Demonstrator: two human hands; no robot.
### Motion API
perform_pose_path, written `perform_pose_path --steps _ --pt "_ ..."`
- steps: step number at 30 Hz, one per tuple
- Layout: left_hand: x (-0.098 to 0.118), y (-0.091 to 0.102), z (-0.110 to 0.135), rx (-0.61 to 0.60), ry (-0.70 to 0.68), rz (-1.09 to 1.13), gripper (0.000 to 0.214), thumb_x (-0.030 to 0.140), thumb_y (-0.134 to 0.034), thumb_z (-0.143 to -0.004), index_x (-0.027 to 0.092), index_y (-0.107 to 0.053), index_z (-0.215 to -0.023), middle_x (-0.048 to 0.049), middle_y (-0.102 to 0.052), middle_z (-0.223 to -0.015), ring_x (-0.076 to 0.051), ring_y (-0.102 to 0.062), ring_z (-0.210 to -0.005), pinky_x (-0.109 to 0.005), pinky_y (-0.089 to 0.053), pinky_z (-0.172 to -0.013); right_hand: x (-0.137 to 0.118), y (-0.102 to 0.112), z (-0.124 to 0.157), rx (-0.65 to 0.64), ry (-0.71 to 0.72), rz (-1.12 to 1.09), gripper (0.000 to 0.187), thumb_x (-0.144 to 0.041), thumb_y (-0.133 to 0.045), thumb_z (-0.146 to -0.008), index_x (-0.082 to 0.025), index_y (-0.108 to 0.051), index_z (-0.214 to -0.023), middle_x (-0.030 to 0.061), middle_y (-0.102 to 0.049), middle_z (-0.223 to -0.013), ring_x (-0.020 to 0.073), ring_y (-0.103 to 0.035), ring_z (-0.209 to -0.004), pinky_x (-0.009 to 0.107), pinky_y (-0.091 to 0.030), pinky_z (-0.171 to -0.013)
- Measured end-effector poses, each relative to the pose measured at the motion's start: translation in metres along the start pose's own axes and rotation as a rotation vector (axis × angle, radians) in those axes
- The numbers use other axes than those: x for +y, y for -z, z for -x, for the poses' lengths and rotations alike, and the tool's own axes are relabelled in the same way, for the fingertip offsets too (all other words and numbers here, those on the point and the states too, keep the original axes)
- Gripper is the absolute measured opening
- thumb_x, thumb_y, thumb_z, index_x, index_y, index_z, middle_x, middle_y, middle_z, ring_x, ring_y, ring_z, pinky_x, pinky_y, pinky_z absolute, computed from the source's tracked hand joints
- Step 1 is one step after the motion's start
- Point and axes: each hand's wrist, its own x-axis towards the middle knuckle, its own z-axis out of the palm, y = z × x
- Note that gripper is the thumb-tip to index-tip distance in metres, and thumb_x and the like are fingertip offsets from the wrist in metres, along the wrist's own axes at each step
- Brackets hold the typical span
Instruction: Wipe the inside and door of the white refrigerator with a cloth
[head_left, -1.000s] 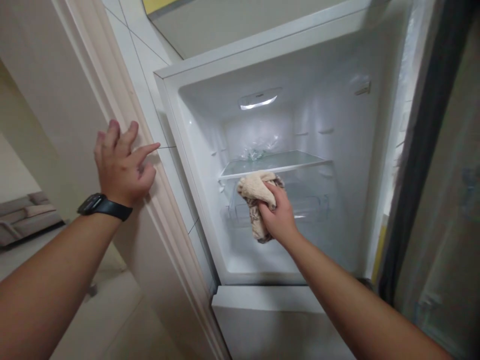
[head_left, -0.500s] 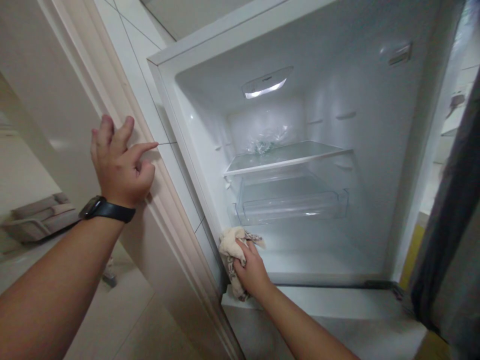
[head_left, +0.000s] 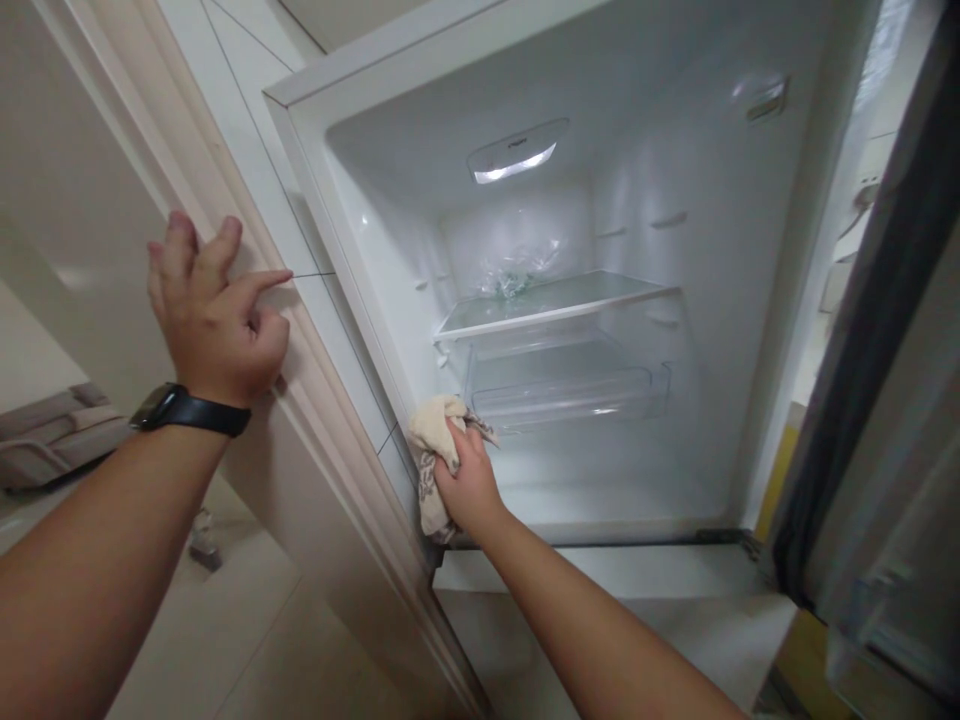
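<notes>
My right hand (head_left: 465,485) is closed around a beige patterned cloth (head_left: 433,452) and presses it against the lower left front edge of the open fridge (head_left: 352,240). My left hand (head_left: 214,320), with a black watch on its wrist, rests on the cream door frame (head_left: 315,440) to the left of the fridge, its fingers partly bent and spread, holding nothing. Inside the fridge are a glass shelf (head_left: 555,300) and, below it, a clear plastic drawer (head_left: 570,385). A crumpled clear plastic bag (head_left: 517,275) lies at the back of the shelf.
The fridge door (head_left: 877,400) stands open at the right, dark-edged with door racks. A white lower compartment front (head_left: 615,620) sits under the open cavity. Beyond the door frame at the left are a tiled floor and a grey sofa (head_left: 45,440).
My right hand brought the cloth from the glass shelf's front edge down to the fridge's lower left corner, then a little up the left edge. My left hand stayed on the door frame.
</notes>
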Motion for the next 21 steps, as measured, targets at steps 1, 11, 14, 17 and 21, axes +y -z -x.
perform_pose_path --steps 1,11,14,17,21 --pt "0.0 0.0 0.0 0.0 0.0 0.0 0.042 0.034 -0.048 -0.09 0.019 -0.07 -0.122 -0.0006 -0.041 -0.162 -0.03 -0.015 -0.158 -0.058 -0.005 -0.13 0.008 0.001 0.01 -0.031 -0.026 0.03 0.065 -0.016 -0.056 -0.084 -0.023 -0.051 -0.148 0.0117 -0.057 -0.128 0.026 -0.054 -0.129 0.042 -0.043 -0.114" --pt "0.001 0.0 0.0 0.009 0.01 0.029 0.048 0.034 -0.042 -0.09 0.017 -0.067 -0.127 -0.0011 -0.042 -0.161 -0.03 -0.015 -0.157 -0.057 -0.003 -0.128 0.024 0.071 0.08 -0.378 -0.116 0.304 0.059 -0.016 -0.059 -0.084 -0.024 -0.057 -0.142 0.0114 -0.06 -0.129 0.0259 -0.058 -0.123 0.04 -0.045 -0.109" --pt "-0.007 -0.003 0.001 0.011 -0.022 0.031 0.047 0.035 -0.045 -0.089 0.018 -0.067 -0.128 -0.0001 -0.04 -0.163 -0.031 -0.014 -0.157 -0.058 -0.003 -0.128 0.027 0.1 0.083 -0.407 -0.14 0.565 0.062 -0.016 -0.058 -0.085 -0.026 -0.053 -0.146 0.0146 -0.057 -0.134 0.0301 -0.058 -0.121 0.044 -0.048 -0.103" --pt "-0.01 -0.006 0.002 0.022 -0.029 0.031 0.047 0.037 -0.048 -0.087 0.018 -0.067 -0.126 0.0005 -0.04 -0.163 -0.032 -0.015 -0.157 -0.06 -0.004 -0.127 0.046 0.136 0.083 -0.487 -0.227 0.859 0.056 -0.018 -0.06 -0.085 -0.028 -0.059 -0.14 0.016 -0.059 -0.133 0.0332 -0.06 -0.115 0.044 -0.05 -0.094" --pt "-0.006 -0.006 0.001 -0.001 0.043 0.033 0.048 0.032 -0.048 -0.085 0.017 -0.068 -0.126 0.0018 -0.04 -0.163 -0.03 -0.015 -0.157 -0.058 -0.004 -0.129 0.076 0.192 0.079 -0.357 -0.363 1.058 0.044 -0.027 -0.058 -0.089 -0.024 -0.062 -0.132 0.016 -0.062 -0.125 0.0302 -0.062 -0.112 0.04 -0.049 -0.092"
